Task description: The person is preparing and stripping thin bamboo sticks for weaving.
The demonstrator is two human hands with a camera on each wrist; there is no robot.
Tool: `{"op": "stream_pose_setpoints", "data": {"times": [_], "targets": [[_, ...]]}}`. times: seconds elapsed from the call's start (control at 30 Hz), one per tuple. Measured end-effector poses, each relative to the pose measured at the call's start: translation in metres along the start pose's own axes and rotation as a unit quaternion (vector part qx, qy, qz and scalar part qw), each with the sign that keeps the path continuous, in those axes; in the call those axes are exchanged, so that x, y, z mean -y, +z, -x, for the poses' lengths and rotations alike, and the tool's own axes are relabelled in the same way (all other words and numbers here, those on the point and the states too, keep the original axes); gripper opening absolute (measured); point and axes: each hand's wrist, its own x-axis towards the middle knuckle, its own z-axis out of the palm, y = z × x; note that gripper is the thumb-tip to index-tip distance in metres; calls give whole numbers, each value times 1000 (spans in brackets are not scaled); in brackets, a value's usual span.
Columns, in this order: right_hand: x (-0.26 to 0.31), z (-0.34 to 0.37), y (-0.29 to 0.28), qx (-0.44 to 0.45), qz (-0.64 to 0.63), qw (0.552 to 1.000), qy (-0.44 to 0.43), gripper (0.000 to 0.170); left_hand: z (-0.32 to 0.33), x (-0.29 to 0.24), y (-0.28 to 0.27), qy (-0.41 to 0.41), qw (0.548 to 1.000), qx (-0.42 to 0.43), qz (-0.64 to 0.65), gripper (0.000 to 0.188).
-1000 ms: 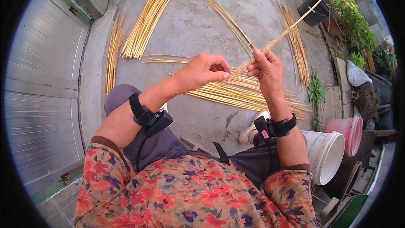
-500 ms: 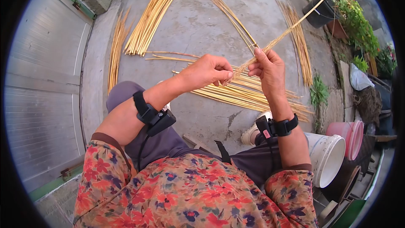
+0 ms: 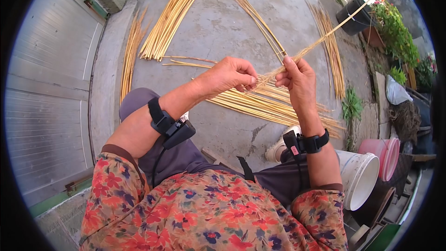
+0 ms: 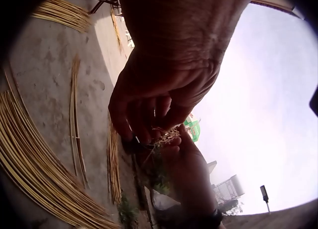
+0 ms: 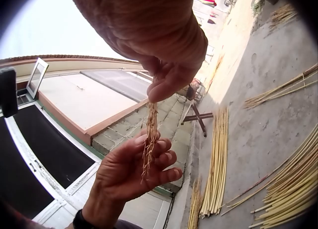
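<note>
In the head view, the right hand (image 3: pixel 299 83) pinches a long straw stalk (image 3: pixel 344 21) between thumb and fingers just above its feathery seed head (image 3: pixel 269 76). The left hand (image 3: pixel 232 75) has its thumb and bent fingers at the loose tip of that seed head. From the right wrist view, the seed head (image 5: pixel 150 134) hangs down from the right hand (image 5: pixel 166 80) across the fingers of the left hand (image 5: pixel 131 167). The left wrist view shows the left hand (image 4: pixel 154 99) in shadow, its fingers curled at the seed head (image 4: pixel 168 137), close to the right hand (image 4: pixel 186 164).
Bundles of stalks lie on the concrete: one at upper left (image 3: pixel 174 18), one beneath the hands (image 3: pixel 260 107), one at right (image 3: pixel 331 46). A thin tied bunch (image 3: pixel 260 18) lies ahead. White (image 3: pixel 362 176) and pink buckets (image 3: pixel 388 155) stand at right, near plants (image 3: pixel 395 32).
The head view has shifted slightly, moving the floor bundles a little to the right in it. The left fingers still work at the seed head's tip, with its strands more spread. The right hand keeps its pinch.
</note>
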Motion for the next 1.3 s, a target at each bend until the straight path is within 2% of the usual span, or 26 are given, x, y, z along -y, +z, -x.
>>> {"op": "stream_pose_setpoints", "data": {"times": [0.17,0.4,0.5,0.6,0.67,0.77,1.3], "targets": [[-1,0,1,9,-9,1000,1,18,1,-2,3,-41,999,2,35,19],[-2,0,1,18,-14,1000,10,17,1,-2,2,-40,998,7,49,24],[-1,1,2,19,-15,1000,9,17,1,-3,3,-40,998,-5,45,23],[-2,0,1,25,-16,1000,8,17,1,-3,3,-24,998,-54,23,21],[-2,0,2,25,-16,1000,6,17,1,-2,4,5,999,-15,41,19],[-4,1,3,29,-20,999,4,16,-2,7,4,8,999,8,34,16],[-3,2,4,51,-6,999,-6,15,0,2,4,-7,1000,5,25,8]]}}
